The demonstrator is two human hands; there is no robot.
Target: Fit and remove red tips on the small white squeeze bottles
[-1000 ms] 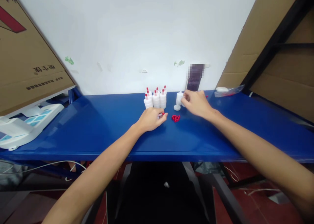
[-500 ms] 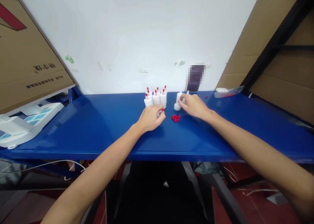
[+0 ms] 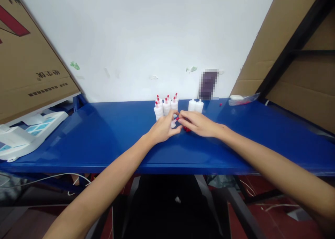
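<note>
My left hand [image 3: 162,129] rests on the blue table [image 3: 110,141], fingers pinched round a small white nozzle with a red cap [image 3: 175,121]. My right hand [image 3: 199,124] meets it from the right, fingertips at that same cap, and covers most of a small pile of red caps [image 3: 186,129]. Just behind the hands stands a cluster of several small white bottles with red caps [image 3: 165,106]. Two white bottles without caps [image 3: 195,106] stand to its right, near the wall.
A white weighing scale [image 3: 24,134] sits at the table's left end under a leaning cardboard box [image 3: 28,57]. A clear plastic bag [image 3: 242,98] lies at the back right, a lone red cap [image 3: 220,104] near it. Cardboard and a black frame [image 3: 295,43] rise on the right.
My right hand left the two uncapped bottles at the back and came forward-left onto the red cap pile, meeting my left hand. The left hand shifted slightly right.
</note>
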